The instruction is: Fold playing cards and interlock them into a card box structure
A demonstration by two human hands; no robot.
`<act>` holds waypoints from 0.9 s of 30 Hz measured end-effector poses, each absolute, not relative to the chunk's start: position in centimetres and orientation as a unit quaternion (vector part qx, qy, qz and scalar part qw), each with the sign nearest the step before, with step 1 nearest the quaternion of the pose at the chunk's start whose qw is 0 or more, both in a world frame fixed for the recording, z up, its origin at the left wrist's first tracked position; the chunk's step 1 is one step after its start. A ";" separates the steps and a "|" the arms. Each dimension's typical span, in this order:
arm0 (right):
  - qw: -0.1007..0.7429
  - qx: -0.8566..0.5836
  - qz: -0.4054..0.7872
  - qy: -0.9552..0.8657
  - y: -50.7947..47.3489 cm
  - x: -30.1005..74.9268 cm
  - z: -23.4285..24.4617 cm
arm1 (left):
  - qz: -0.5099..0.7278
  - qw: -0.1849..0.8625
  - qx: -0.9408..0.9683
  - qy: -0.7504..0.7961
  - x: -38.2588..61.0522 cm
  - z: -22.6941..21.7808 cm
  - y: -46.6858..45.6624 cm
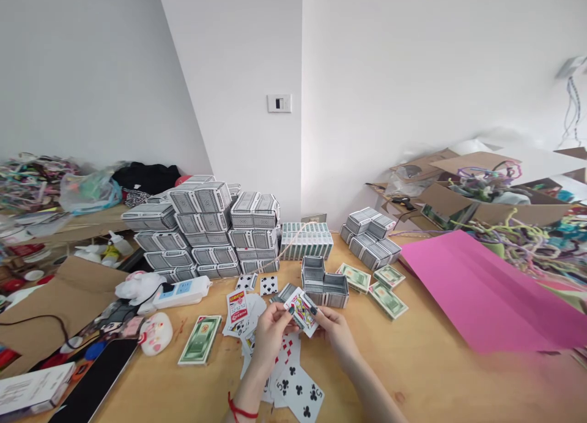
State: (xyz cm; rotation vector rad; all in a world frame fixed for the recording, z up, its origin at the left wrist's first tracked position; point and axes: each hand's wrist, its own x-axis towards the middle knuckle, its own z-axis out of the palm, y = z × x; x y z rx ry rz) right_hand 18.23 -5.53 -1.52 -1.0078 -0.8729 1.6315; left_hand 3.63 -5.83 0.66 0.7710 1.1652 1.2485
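Note:
Between my hands is a face playing card (301, 310), tilted, with its picture side up. My left hand (274, 330) pinches its left edge and my right hand (334, 330) pinches the right; whether more cards lie behind it I cannot tell. Loose playing cards (247, 322) spread over the table beneath and left of my left hand, with a five of clubs (300, 391) near the front. Just beyond my fingers stands an L-shaped piece made of folded cards (324, 282). Green card boxes (388, 299) lie to its right, and another green box (200, 340) lies at left.
Folded-card blocks (206, 227) are piled high at the back left, with a smaller stack (371, 236) at back right. A white power strip (183, 291), a phone (98, 383) and clutter fill the left. Pink paper (486, 294) and a cardboard box (504, 209) occupy the right.

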 end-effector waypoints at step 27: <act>0.542 -0.438 0.616 -0.368 -5.8 18.0 -1.7 | 0.515 0.574 0.435 0.466 5.2 0.2 -7.1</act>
